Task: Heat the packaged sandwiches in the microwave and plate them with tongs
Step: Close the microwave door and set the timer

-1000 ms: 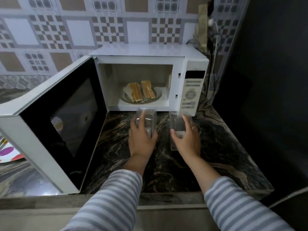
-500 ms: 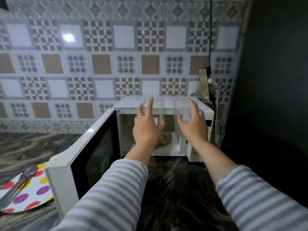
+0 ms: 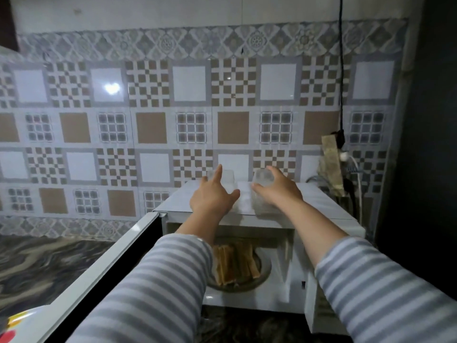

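Evidently both clear packages, lifted from the tabletop a second earlier, stood atop the microwave; left hand and right hand gripped them, fingers curled. Sandwiches lay unwrapped inside, door open.

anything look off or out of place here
Nothing spilled or broken. One oddity: both hands, left and right, hold clear empty packs on top of the microwave, whose door hangs open with the sandwiches inside.
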The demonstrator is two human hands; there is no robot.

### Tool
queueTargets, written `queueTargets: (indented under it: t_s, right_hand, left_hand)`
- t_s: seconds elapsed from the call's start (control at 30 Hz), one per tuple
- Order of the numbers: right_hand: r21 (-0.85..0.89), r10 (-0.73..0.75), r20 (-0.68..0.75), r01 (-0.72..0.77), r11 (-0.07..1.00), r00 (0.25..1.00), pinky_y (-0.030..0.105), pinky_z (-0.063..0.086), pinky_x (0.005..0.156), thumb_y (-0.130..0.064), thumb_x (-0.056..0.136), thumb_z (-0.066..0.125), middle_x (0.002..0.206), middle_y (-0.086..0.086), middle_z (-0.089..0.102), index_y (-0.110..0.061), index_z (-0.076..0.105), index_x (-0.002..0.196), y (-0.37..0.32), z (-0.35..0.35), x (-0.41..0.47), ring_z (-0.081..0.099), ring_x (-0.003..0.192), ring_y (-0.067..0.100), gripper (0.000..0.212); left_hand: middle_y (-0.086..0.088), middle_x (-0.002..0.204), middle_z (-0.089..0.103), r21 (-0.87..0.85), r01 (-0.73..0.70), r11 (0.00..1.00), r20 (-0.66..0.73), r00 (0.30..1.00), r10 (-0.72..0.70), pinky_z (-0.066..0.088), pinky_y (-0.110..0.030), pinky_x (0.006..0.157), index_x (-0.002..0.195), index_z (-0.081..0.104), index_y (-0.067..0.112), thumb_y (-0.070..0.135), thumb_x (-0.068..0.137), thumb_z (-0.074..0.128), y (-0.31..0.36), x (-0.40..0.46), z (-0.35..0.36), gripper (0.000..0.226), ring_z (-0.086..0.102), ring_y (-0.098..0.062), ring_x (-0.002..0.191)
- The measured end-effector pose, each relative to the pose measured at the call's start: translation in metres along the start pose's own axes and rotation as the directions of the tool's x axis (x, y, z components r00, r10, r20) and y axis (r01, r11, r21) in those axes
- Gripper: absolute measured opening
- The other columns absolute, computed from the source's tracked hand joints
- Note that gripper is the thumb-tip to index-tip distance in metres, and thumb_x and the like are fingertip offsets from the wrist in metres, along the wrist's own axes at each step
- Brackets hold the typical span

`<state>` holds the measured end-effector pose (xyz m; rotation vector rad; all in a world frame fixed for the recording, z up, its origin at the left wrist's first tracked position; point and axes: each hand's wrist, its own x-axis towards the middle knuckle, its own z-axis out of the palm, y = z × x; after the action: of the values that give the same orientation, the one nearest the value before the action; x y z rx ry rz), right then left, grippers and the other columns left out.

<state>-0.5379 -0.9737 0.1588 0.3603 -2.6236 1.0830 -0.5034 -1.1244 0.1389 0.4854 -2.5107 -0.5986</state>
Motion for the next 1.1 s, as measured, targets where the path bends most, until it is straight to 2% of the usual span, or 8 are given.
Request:
queueTargets:
  t_s: [0.1, 0.3, 0.4, 0.5, 0.6, 0.77, 0.9, 1.1]
  right_hand:
    - [-0.028, -0.004, 0.007, 0.004, 1.000, 1.000, 0.039, 0.044, 0.095, -0.049, 0.090, 0.056, 0.153, 0.002, 0.035, -0.034, 0.022, 0.149, 0.002, 0.015, 0.022, 0.044, 0.131, 0.030, 0.069]
    - [-0.065, -0.008, -0.006, 0.007, 0.998, 1.000, 0.039, 0.045, 0.094, -0.051, 0.090, 0.056, 0.152, 0.006, 0.035, -0.035, 0.020, 0.149, 0.006, 0.033, 0.046, 0.046, 0.129, 0.032, 0.071]
    - [-0.065, -0.013, 0.013, 0.014, 0.998, 1.000, 0.041, 0.045, 0.096, -0.054, 0.089, 0.055, 0.153, 0.006, 0.033, -0.036, 0.019, 0.149, 0.011, 0.035, 0.052, 0.044, 0.132, 0.033, 0.072]
    - [-0.076, -0.005, 0.033, 0.007, 0.997, 0.999, 0.044, 0.044, 0.098, -0.059, 0.089, 0.051, 0.155, 0.006, 0.031, -0.040, 0.015, 0.150, 0.011, 0.033, 0.053, 0.040, 0.134, 0.034, 0.073]
    - [-0.099, 0.015, 0.002, -0.015, 0.995, 1.000, 0.046, 0.046, 0.097, -0.060, 0.089, 0.048, 0.152, 0.008, 0.035, -0.042, 0.012, 0.149, 0.005, 0.025, 0.046, 0.040, 0.133, 0.035, 0.072]
    - [-0.144, 0.014, -0.060, -0.022, 0.989, 0.998, 0.051, 0.040, 0.105, -0.055, 0.093, 0.046, 0.155, 0.009, 0.027, -0.038, 0.018, 0.149, -0.015, 0.011, 0.002, 0.031, 0.138, 0.036, 0.066]
    - [-0.179, 0.008, -0.053, -0.017, 0.984, 0.999, 0.050, 0.040, 0.104, -0.052, 0.093, 0.044, 0.150, 0.011, 0.033, -0.034, 0.028, 0.145, -0.031, 0.008, -0.054, 0.038, 0.132, 0.037, 0.057]
    - [-0.175, 0.062, -0.020, -0.064, 0.982, 0.998, 0.049, 0.042, 0.102, -0.049, 0.093, 0.048, 0.146, 0.010, 0.038, -0.031, 0.034, 0.144, -0.065, 0.030, -0.174, 0.041, 0.129, 0.035, 0.056]
  left_hand:
    - [-0.005, 0.154, 0.031, 0.023, 0.026, 0.999, 0.020, 0.999, -0.026, 0.047, -0.042, 0.082, 0.151, 0.003, 0.040, 0.059, 0.086, 0.053, -0.002, 0.023, 0.012, 0.084, 0.044, -0.025, 0.132]
    - [-0.008, 0.160, 0.014, 0.062, 0.062, 0.996, 0.032, 0.997, -0.064, 0.046, -0.045, 0.091, 0.150, -0.001, 0.042, 0.060, 0.087, 0.052, 0.006, 0.042, 0.023, 0.084, 0.048, -0.031, 0.128]
    - [-0.007, 0.160, 0.013, 0.064, 0.066, 0.996, 0.044, 0.997, -0.069, 0.047, -0.049, 0.094, 0.150, -0.002, 0.042, 0.066, 0.084, 0.051, 0.005, 0.045, 0.027, 0.088, 0.048, -0.032, 0.129]
    - [-0.004, 0.161, 0.010, 0.073, 0.057, 0.996, 0.012, 0.998, -0.058, 0.045, -0.053, 0.095, 0.149, -0.004, 0.043, 0.076, 0.079, 0.045, 0.004, 0.046, 0.022, 0.092, 0.044, -0.033, 0.132]
    - [-0.003, 0.161, 0.008, 0.085, 0.038, 0.996, -0.042, 0.999, -0.035, 0.041, -0.054, 0.098, 0.150, -0.002, 0.041, 0.076, 0.082, 0.041, 0.002, 0.041, 0.008, 0.087, 0.038, -0.034, 0.136]
    - [-0.006, 0.159, 0.016, 0.089, -0.019, 0.996, -0.069, 0.997, 0.025, 0.042, -0.055, 0.100, 0.151, 0.005, 0.033, 0.068, 0.089, 0.038, -0.007, 0.017, -0.026, 0.079, 0.036, -0.036, 0.136]
    - [-0.007, 0.156, 0.024, 0.090, -0.052, 0.995, -0.031, 0.998, 0.055, 0.043, -0.051, 0.098, 0.151, 0.016, 0.027, 0.063, 0.091, 0.039, -0.019, -0.022, -0.054, 0.073, 0.041, -0.035, 0.133]
    - [-0.009, 0.149, 0.037, 0.059, -0.170, 0.984, 0.078, 0.983, 0.165, 0.041, -0.052, 0.103, 0.146, 0.031, 0.025, 0.058, 0.093, 0.041, -0.053, -0.095, -0.096, 0.063, 0.043, -0.033, 0.130]
